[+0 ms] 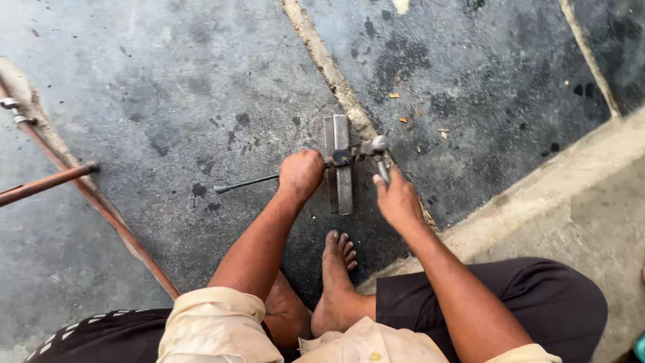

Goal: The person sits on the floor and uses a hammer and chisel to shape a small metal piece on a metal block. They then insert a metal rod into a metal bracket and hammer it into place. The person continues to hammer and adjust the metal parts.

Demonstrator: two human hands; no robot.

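Note:
A grey metal clamp bar point(339, 165) lies on the dark stained concrete floor point(168, 101), with a thin dark rod point(245, 182) sticking out of it to the left. My left hand point(300, 173) is closed in a fist over the rod where it meets the bar. My right hand point(398, 199) grips the metal handle point(381, 158) of a tool mounted across the bar's right side. My bare foot point(334, 275) rests on the floor just below the bar.
Two copper-coloured pipes point(101, 208) lie at the left, one long and slanted, one short point(44, 184) meeting it. A pale concrete step point(571, 195) runs along the right. A cement seam point(329, 67) crosses the floor behind the bar.

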